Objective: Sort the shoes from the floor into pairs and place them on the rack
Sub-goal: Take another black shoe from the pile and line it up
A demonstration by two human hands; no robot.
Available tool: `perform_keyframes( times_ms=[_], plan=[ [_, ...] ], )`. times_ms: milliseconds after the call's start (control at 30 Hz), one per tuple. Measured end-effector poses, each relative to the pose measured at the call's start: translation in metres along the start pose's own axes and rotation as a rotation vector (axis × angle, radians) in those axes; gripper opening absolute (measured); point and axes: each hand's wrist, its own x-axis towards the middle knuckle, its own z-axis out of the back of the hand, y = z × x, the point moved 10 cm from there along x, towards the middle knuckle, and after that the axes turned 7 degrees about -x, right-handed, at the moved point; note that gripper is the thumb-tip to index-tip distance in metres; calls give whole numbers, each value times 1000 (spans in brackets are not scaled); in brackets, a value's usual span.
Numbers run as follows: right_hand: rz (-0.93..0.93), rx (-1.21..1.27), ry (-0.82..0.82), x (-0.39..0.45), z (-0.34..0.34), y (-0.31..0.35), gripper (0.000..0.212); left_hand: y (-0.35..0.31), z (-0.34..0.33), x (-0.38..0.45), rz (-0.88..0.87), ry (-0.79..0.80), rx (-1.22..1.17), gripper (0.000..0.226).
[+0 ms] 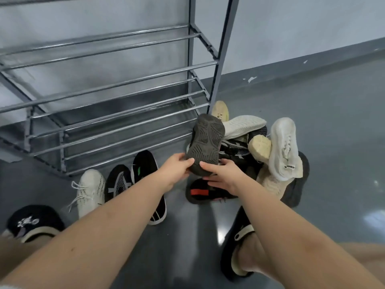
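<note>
— While both arms reach forward, what do the hands hold?
— One dark grey sneaker with a ridged rubber sole (205, 144), turned sole-up toward the camera. The left hand (176, 171) grips its heel end from the left, thumb across the sole edge. The right hand (220, 174) pinches the same end from the right, thumb on the sole, fingers curled beneath.

— Where is that shoe?
— Lifted above the floor, in front of the lower right corner of the grey metal rack of horizontal bars (116, 97), whose shelves carry no shoes.

— And just under the hands?
— A black sneaker with a red patch (201, 192) lies on the glossy grey floor (333, 122). Behind and to the right sits a heap: a black knit sneaker with white marks (233, 151), a white-soled shoe lying sole-up (243, 125), a pale yellow shoe (220, 110) by the rack post, a cream white sneaker with laces (284, 147) on top, and a dark sole (298, 184) beneath it.

— To the left?
— Three shoes stand side by side before the rack: a cream laced knit sneaker (90, 190), a black and grey sneaker (117, 182), and a black sneaker with a green mark (145, 176).

— Nearest the camera?
— The person's own feet in black slip-on shoes with cream trim, left (33, 223) and right (235, 243).
</note>
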Motion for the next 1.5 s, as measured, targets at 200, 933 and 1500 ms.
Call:
perform_keyframes(
  times_ms=[200,933,1500],
  plan=[
    [-57,-172,195,-24,-68,-1,25,7,60,-51,-3,4,-8,35],
    [-205,160,108,-45,-163,-4,36,-22,126,-101,-440,-123,501,54],
    [-25,-29,198,-27,-161,14,37,19,130,-78,-52,-19,-178,41]
  ],
)
